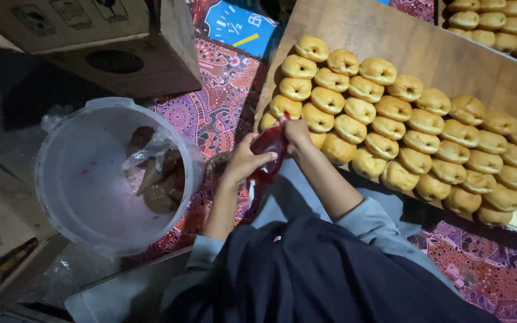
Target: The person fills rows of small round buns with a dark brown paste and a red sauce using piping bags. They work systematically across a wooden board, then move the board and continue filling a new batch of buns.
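Both my hands grip a clear piping bag of dark red filling (268,149). My left hand (243,160) squeezes its lower bulge, while my right hand (297,131) holds its upper end near the tip. The tip points at the nearest golden round bun (282,107) at the left end of several rows of buns lying on a wooden board (390,30). My grey sleeves and dark clothing fill the bottom of the view.
A white plastic bucket (49,179) at left holds bags of brown filling (160,182). Cardboard boxes (121,54) stand at the upper left. A patterned red cloth (210,113) covers the floor. More buns (498,24) lie at the top right.
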